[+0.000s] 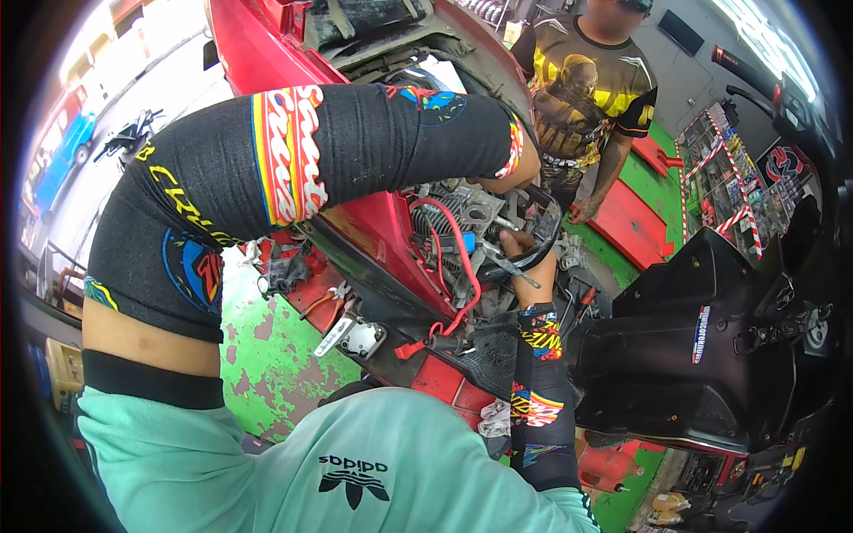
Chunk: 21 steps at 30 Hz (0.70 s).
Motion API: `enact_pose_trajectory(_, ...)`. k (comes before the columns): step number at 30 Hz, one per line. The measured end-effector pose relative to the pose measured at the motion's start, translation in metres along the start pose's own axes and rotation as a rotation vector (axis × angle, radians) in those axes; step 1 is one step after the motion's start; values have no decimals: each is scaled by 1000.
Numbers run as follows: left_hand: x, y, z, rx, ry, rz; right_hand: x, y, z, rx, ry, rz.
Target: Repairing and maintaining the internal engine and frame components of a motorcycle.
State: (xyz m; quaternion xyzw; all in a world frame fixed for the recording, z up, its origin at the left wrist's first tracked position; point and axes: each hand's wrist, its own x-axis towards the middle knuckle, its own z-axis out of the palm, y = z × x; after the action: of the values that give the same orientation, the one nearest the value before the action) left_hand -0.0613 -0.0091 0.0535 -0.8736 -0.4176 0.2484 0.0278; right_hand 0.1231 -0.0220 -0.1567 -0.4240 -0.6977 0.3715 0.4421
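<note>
An opened red scooter has its engine exposed. My left hand reaches over it from the left to the engine's upper right, its fingers hidden behind the wrist and parts. My right hand comes up from below into the engine's right side, fingers closed around a small part I cannot make out, beside a metal fitting and a black curved part. A red hose loops left of that hand. Lower left of the engine lies a silver metal cover.
Another person stands beyond the scooter, one hand hanging beside it. A black scooter body fills the right. Red-and-green stands lie under and behind. A glass display case is at back right; a blue vehicle is outside left.
</note>
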Motion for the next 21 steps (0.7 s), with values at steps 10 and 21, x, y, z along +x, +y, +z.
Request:
enact_pose_trajectory(10, 8, 5, 3, 132, -7, -16, 1, -3, 0, -67, 36, -47)
enact_pose_trajectory(21, 15, 4, 8, 165, -4, -54, 0, -4, -1, -27, 18, -14)
